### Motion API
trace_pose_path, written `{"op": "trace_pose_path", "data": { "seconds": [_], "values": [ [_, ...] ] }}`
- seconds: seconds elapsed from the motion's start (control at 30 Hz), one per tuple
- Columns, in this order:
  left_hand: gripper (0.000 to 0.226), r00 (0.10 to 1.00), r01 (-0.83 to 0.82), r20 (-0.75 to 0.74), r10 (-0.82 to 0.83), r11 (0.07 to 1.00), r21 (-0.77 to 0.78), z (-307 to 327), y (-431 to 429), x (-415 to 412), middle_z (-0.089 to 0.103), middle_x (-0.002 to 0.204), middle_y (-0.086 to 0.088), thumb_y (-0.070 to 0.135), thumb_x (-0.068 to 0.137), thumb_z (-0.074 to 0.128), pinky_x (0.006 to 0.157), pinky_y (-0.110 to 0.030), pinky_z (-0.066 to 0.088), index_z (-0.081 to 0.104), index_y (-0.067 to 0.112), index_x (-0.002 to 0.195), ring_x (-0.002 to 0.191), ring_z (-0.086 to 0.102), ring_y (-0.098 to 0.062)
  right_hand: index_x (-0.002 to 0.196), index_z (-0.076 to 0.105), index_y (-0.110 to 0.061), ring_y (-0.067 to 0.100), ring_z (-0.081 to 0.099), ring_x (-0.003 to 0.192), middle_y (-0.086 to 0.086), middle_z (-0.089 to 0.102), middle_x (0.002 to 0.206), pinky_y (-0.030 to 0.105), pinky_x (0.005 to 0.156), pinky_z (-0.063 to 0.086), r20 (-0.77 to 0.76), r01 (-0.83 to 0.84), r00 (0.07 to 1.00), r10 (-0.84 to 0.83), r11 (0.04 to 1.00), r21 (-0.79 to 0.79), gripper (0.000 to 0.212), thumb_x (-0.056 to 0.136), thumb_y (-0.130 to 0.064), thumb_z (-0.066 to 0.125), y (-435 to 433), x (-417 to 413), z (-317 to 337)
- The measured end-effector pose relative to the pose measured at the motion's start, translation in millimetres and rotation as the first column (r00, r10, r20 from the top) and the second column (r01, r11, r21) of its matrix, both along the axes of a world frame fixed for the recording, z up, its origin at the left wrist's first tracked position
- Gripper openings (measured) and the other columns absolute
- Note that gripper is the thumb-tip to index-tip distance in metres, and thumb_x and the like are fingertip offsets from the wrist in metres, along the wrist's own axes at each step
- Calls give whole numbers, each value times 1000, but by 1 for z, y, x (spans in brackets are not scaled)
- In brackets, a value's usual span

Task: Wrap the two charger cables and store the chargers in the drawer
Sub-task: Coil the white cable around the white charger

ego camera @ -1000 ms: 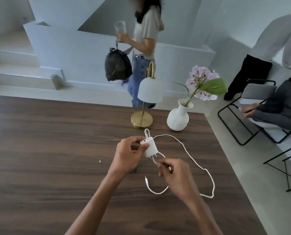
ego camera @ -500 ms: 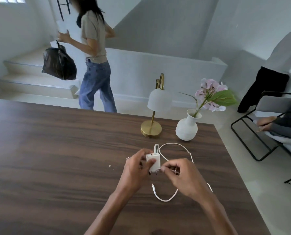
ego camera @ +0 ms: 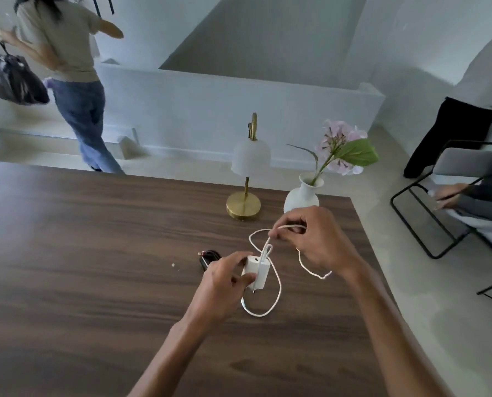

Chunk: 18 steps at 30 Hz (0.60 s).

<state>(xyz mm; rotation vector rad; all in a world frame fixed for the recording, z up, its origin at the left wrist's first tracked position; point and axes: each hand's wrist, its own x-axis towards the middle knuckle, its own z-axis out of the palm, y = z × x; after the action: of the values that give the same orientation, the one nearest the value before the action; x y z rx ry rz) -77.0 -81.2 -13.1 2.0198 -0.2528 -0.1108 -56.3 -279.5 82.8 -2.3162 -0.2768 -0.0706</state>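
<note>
My left hand [ego camera: 224,282] grips a white charger block [ego camera: 257,270] just above the dark wooden table [ego camera: 81,267]. Its white cable [ego camera: 277,293] leaves the block's top, runs up to my right hand [ego camera: 316,242], and loops loosely down over the table. My right hand pinches the cable between thumb and fingers, raised above and to the right of the block. A black charger with a coiled dark cable [ego camera: 209,257] lies on the table just left of my left hand, partly hidden by it. No drawer is in sight.
A brass lamp with a white shade [ego camera: 246,181] and a white vase with pink flowers [ego camera: 303,194] stand close behind my hands. The table's right edge runs near my right arm. A person with a black bag [ego camera: 12,78] walks at the far left; a seated person's hand [ego camera: 446,194] shows at right.
My right hand has lifted up and to the right, pulling the cable taut from the block. The black charger now shows left of my left hand. The walking person moved further left.
</note>
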Motion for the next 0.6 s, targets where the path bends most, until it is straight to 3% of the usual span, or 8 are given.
{"op": "trace_pose_path", "data": {
  "seconds": [0.13,0.3,0.43,0.6],
  "values": [
    [27,995,23,-91,-33,993,-115,13,-6,-16,80,98,4,4,88,72,78,-35,64,72,14,113,79,78,-9,78,81,-25,15,59,61,0,76,70,32,61,46,9,33,999,-34,993,117,7,78,-31,83,-16,20,-18],
    [29,980,28,-176,-96,935,-354,25,-11,-25,81,104,-1,-2,91,68,77,-37,65,70,20,110,86,80,-21,85,81,-14,12,70,75,5,80,83,32,75,53,-108,43,994,-13,960,276,6,86,-17,77,-14,12,-65],
    [30,982,-144,-174,72,884,-445,25,-9,-22,82,101,-3,-2,90,70,68,-33,66,69,9,118,81,80,-18,90,81,-19,11,64,66,0,78,77,32,70,50,-211,96,977,-22,933,347,13,92,-17,69,-1,-20,-107],
    [30,952,-307,-132,277,868,-390,18,-11,-19,81,97,-3,4,88,74,62,-30,65,72,13,116,74,80,-16,82,78,-25,2,49,54,5,66,64,18,59,41,-210,12,977,27,983,182,18,95,-23,66,12,-63,-106]
  ]
}}
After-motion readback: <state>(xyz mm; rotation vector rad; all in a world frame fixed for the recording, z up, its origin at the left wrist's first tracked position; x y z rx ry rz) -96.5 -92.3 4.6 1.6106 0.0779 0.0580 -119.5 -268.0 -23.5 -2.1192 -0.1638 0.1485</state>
